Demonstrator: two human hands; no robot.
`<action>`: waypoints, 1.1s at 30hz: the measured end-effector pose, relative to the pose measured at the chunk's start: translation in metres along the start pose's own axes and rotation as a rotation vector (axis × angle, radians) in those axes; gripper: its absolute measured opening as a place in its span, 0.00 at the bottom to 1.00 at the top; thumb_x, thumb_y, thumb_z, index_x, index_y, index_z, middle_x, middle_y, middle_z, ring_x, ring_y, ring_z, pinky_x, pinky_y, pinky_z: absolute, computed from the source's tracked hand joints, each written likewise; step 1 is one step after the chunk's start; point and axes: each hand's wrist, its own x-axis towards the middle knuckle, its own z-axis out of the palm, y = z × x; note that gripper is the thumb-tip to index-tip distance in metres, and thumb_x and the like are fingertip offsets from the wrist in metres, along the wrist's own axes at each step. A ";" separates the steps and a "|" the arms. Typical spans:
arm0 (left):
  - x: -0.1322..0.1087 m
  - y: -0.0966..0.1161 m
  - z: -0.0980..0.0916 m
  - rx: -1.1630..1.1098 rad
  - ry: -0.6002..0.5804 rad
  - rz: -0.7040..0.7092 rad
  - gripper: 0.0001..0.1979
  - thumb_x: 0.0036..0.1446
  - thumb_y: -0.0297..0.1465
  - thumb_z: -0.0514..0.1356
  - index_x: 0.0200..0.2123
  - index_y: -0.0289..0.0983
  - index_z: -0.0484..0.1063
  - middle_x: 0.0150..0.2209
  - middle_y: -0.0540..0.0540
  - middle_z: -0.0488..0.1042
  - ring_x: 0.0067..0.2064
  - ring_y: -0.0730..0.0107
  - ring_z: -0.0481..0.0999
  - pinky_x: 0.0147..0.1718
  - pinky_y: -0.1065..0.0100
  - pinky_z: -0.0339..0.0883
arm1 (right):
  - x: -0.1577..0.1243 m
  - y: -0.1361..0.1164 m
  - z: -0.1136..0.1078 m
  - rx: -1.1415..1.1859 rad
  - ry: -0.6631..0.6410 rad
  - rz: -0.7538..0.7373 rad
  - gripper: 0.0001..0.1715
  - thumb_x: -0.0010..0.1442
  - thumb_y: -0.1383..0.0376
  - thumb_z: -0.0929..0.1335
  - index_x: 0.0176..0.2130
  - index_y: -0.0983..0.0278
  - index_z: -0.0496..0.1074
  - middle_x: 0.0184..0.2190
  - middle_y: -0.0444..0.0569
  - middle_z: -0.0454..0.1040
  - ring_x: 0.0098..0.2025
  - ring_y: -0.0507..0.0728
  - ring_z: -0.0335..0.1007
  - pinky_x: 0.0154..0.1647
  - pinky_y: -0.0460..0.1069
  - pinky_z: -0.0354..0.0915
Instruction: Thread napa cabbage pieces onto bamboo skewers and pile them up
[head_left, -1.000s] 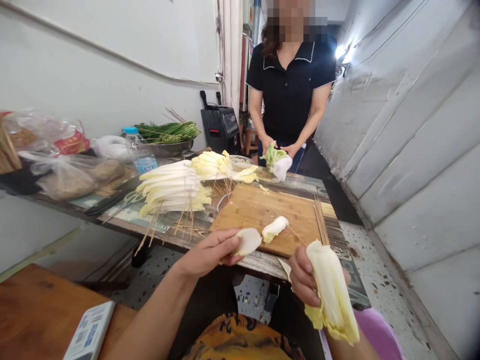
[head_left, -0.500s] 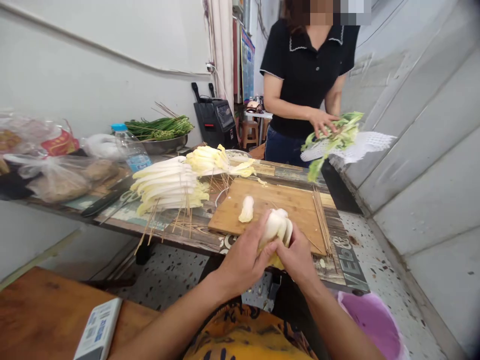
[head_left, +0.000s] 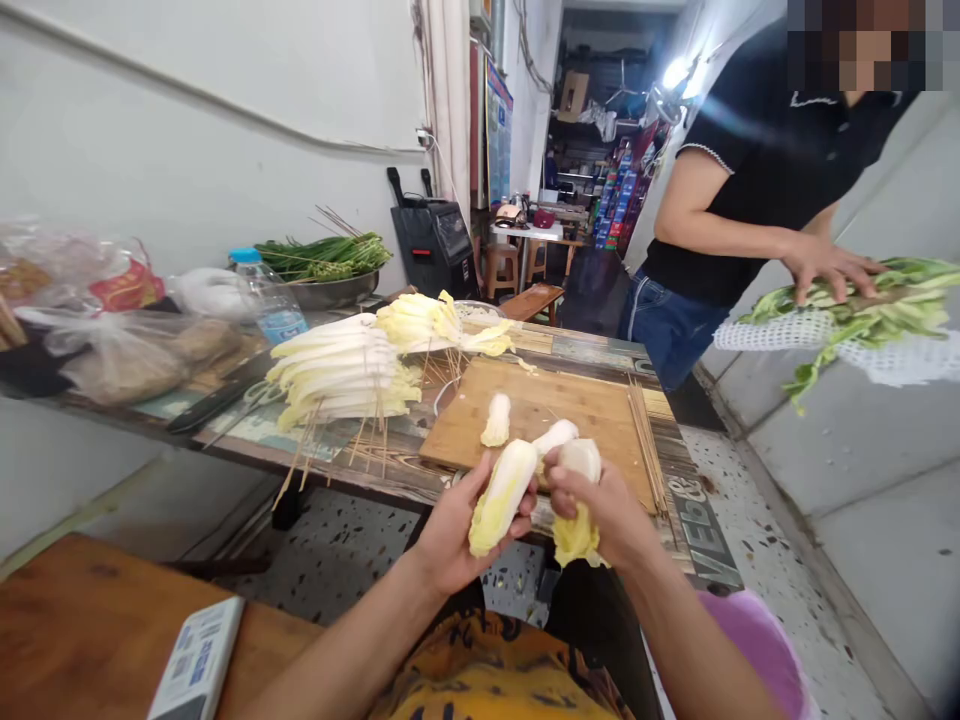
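Note:
Over the front edge of the cutting board point(head_left: 592, 400), my left hand point(head_left: 448, 528) is wrapped round a pale napa cabbage leaf point(head_left: 504, 498), its yellow frilly end toward me. My right hand point(head_left: 616, 508) grips another piece of napa cabbage point(head_left: 579, 460), white at the top with yellow leaf hanging below the fingers. Between the hands a white cabbage piece point(head_left: 556, 436) shows; whether it rests on the board or is held I cannot tell. One small cabbage leaf point(head_left: 496, 420) lies on the board. To the left, skewered cabbage leaves point(head_left: 337, 370) lie in a heap.
Bamboo skewers point(head_left: 646, 440) line the board's right side. Left of the cabbage are a knife point(head_left: 214, 398), scissors point(head_left: 259, 398), a water bottle point(head_left: 276, 305) and a bowl of greens point(head_left: 330, 285). A co-worker point(head_left: 787, 190) holds leafy vegetables at right. A pink bin point(head_left: 757, 650) stands below.
My hands have moved apart, and the cabbage they held together is now in separate pieces, one in each hand. The co-worker has moved right with the greens.

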 end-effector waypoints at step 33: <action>-0.016 -0.018 -0.017 1.722 0.162 0.988 0.15 0.62 0.26 0.49 0.49 0.30 0.68 0.43 0.38 0.76 0.44 0.68 0.75 0.45 0.68 0.68 | -0.022 0.022 0.010 -0.049 -0.126 -0.056 0.21 0.36 0.74 0.62 0.35 0.65 0.67 0.25 0.40 0.64 0.26 0.50 0.57 0.26 0.44 0.58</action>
